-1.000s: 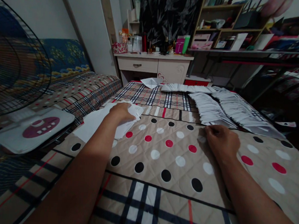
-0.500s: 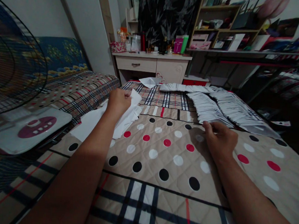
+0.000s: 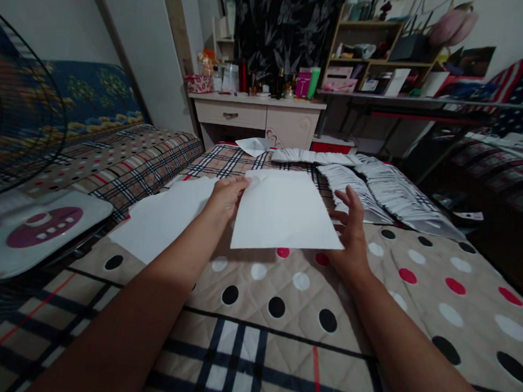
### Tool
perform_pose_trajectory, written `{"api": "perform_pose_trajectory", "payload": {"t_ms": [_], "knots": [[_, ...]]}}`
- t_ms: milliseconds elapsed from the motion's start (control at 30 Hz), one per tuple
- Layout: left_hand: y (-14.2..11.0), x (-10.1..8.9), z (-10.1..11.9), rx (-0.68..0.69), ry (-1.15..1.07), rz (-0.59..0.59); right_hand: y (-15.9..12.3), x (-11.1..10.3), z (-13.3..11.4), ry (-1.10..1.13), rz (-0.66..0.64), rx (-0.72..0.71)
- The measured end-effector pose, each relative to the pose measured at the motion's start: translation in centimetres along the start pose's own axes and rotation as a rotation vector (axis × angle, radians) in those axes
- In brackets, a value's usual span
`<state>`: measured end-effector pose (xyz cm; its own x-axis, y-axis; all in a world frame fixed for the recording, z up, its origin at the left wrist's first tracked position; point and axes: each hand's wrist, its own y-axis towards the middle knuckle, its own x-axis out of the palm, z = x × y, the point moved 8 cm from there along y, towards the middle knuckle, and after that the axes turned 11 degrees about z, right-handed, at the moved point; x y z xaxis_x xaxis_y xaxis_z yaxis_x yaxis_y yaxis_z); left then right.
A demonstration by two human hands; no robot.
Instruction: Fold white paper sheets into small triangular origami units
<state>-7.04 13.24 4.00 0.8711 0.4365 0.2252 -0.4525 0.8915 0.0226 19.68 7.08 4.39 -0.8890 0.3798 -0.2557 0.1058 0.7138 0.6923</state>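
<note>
The sheet (image 3: 285, 213) has come away from the pile (image 3: 163, 218) and now hangs in front of the person, raised over the bed (image 3: 296, 327). The left hand (image 3: 229, 196) has moved in with it: its grip is narrow, closed on the sheet's left edge near the far corner, with the thumb over the paper. The right hand (image 3: 351, 240) has opened out. Its grip is wide, fingers spread and lifted, right beside the sheet's right edge; whether any fingertip meets the paper, I cannot tell.

What this change means is that the sheet lies between the two hands, with the left seemingly bearing most or all of it. It looks flat and uncreased over most of its face, its near edge tilted toward the person.

The pile rests loosely fanned on the bed, partly behind the left forearm. Beyond the right hand are two long stacks (image 3: 399, 193) of folded paper, with a lower row (image 3: 315, 157) across the far end and a lone paper (image 3: 252, 146) to its left.
</note>
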Motion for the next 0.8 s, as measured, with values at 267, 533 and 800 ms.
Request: {"api": "perform_pose_trajectory", "payload": {"t_ms": [267, 533, 800], "knots": [[-1.7, 0.6, -4.4, -0.162, 0.1, 0.025, -0.3, 0.9, -0.9, -0.006, -0.197, -0.284], [-1.3, 1.3, -3.9, 0.016, 0.252, -0.214, 0.2, -0.1, 1.6, -0.136, -0.052, -0.155], [-3.9, 3.8, -4.5, 0.081, 0.412, -0.709, -0.4, -0.5, 5.2, -0.155, 0.011, 0.264]]}}
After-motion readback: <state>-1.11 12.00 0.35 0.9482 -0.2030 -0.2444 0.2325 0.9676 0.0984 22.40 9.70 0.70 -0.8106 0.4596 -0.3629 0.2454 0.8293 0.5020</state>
